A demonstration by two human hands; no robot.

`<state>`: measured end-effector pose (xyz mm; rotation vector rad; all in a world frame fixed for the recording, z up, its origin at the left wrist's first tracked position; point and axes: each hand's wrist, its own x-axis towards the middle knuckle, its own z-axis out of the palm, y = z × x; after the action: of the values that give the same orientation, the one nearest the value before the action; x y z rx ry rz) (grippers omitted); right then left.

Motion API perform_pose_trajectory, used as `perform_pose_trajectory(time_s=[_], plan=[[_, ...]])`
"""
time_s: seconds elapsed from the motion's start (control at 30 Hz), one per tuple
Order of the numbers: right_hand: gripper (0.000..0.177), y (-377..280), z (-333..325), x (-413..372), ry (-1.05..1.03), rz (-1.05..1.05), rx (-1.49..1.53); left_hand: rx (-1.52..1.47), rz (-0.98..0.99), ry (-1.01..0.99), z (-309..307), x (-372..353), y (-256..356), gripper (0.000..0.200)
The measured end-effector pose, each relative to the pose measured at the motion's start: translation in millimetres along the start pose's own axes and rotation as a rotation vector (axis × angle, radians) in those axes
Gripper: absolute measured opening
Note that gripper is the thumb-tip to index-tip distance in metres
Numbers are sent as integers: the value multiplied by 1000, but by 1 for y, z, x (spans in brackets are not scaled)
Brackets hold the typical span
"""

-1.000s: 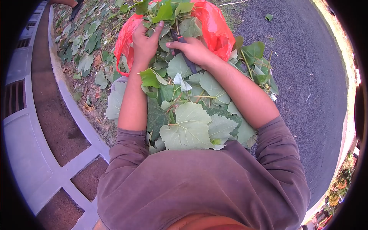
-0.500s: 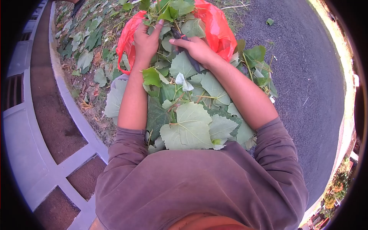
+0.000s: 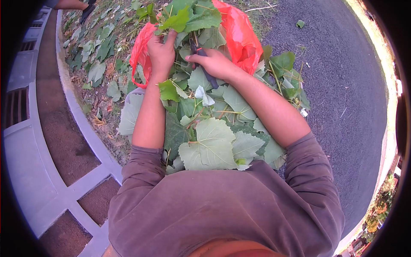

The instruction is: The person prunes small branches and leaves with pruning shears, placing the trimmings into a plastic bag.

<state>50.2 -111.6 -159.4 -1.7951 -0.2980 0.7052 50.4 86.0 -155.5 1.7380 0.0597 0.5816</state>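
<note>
My left hand [image 3: 161, 55] pinches a leafy cutting [image 3: 182, 19] with broad green leaves, at the top centre. My right hand [image 3: 215, 65] is wrapped around dark-handled pruning shears [image 3: 207, 76] with a red mark near the pivot. Their blades point up toward the cutting, partly hidden among leaves. Around both hands bulges a red plastic bag [image 3: 239, 36], its other side showing beyond my left wrist. Below, between my forearms, lies a heap of large pale-green leaves [image 3: 209, 143] with stems.
Cut leaves [image 3: 96, 70] litter the ground on the left, beside a concrete-edged drain channel [image 3: 55, 107]. Dark asphalt [image 3: 342, 98] runs along the right. At the upper left another person's limb [image 3: 68, 4] comes into view.
The leafy cutting has tilted and its leaves spread lower over my left hand. My right hand with the shears has moved slightly left. More of the other person's limb shows at upper left.
</note>
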Motion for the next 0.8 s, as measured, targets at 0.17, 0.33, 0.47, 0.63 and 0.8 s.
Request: perform_pose_trajectory(time_s=[0.17,0.33,0.47,0.63,0.8], plan=[[56,-6,-2,-1,-16,2,1,142,-29,-13,0,0,9,28],[57,0,-1,2,-3,-23,-4,10,25,-83,6,-1,18,29],[58,-3,1,-4,76,-30,-116,-55,-22,-95,-1,-6,1,30],[57,0,4,-6,97,-30,-185,185,43,0,-2,-4,-3,28],[50,8,3,0,76,-61,-62,281,-140,-56,-13,-3,11,32]])
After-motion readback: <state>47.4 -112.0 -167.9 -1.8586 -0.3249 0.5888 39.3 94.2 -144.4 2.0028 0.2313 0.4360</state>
